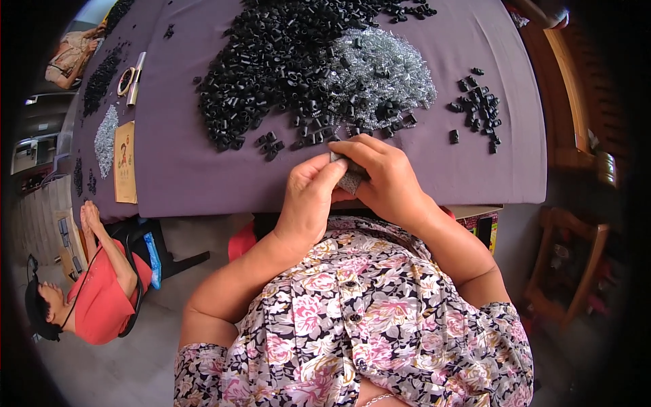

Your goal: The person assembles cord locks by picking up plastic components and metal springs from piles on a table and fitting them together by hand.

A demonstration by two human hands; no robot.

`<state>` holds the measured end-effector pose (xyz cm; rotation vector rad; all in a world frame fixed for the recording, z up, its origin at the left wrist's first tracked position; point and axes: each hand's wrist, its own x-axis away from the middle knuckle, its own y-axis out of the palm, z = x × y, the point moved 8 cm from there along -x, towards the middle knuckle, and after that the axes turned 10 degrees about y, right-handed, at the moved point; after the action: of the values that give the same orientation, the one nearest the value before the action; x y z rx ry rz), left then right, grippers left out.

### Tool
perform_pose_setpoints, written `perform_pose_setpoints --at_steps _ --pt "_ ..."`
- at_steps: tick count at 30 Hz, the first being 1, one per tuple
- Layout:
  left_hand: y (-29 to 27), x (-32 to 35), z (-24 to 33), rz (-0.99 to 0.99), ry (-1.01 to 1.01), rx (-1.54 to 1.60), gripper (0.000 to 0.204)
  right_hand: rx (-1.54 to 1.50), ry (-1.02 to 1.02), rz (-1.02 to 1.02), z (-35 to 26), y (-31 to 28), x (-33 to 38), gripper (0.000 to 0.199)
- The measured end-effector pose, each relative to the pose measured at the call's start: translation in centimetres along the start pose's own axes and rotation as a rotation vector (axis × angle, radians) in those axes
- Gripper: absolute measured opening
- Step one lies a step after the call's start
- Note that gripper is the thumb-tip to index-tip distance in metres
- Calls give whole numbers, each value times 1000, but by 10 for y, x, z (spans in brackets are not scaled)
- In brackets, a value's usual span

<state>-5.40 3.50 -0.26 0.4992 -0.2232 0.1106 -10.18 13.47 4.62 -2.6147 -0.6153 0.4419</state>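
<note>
Pinching a small dark part [352,178], left hand [308,198] and right hand [384,178] fingertips clamped around it together

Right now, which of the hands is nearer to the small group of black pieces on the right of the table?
Right. The right hand sits left of and below the small group; the left hand is farther left still.

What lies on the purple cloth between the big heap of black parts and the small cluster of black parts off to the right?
In the head view, a mound of small silvery springs fills most of that stretch between the big heap and the small cluster; then bare purple cloth.
</note>
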Motion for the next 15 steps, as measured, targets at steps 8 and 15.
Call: perform_pose_setpoints --at_steps 8,15 --pt "-1 6 4 -12 -160 -8 25 22 -21 -67 -7 1 -1 49" --pt "-2 10 4 -38 -193 -14 25 30 -58 -27 -11 0 -1 52"
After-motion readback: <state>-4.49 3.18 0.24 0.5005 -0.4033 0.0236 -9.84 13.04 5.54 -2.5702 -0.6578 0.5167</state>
